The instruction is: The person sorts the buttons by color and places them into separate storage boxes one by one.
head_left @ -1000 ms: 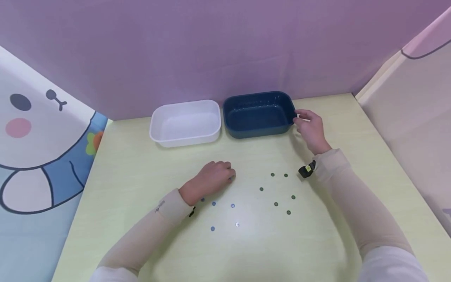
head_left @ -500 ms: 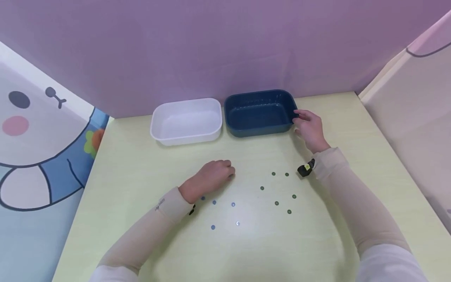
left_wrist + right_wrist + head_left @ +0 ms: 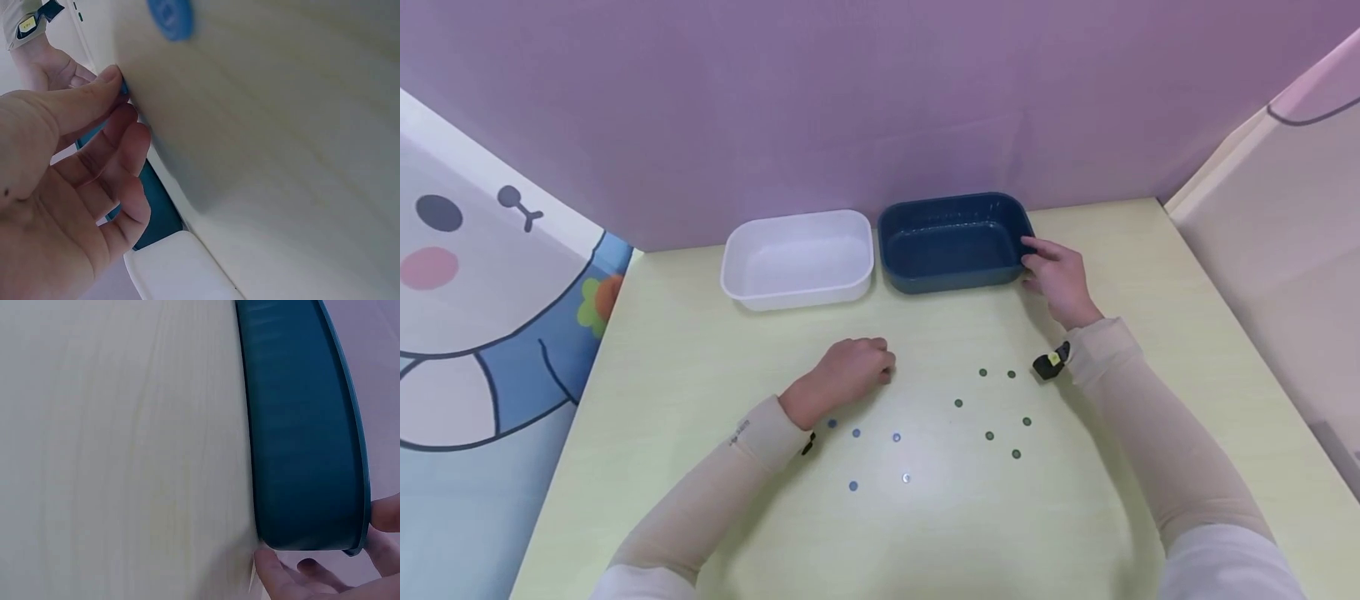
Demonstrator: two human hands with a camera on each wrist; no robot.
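My left hand (image 3: 848, 372) is low over the table in the head view, left of the middle. Its thumb and forefinger pinch a small blue button (image 3: 125, 88), of which only an edge shows in the left wrist view; the other fingers curl loosely. Another blue button (image 3: 171, 17) lies on the table nearby. My right hand (image 3: 1060, 285) holds the right end of a dark blue plastic tub (image 3: 951, 282). In the right wrist view one fingertip (image 3: 386, 514) is at the tub's rim and another digit is at its base.
A white tub (image 3: 797, 296) stands left of the dark blue one, both against the purple backdrop (image 3: 820, 108). Several blue buttons (image 3: 897, 437) are scattered in front of my left hand. Several dark green buttons (image 3: 989, 436) lie to their right.
My left hand has shifted slightly left, and the blue button seen at its fingertips is now hidden in the head view. My right fingers reach a little farther over the dark blue tub's rim.
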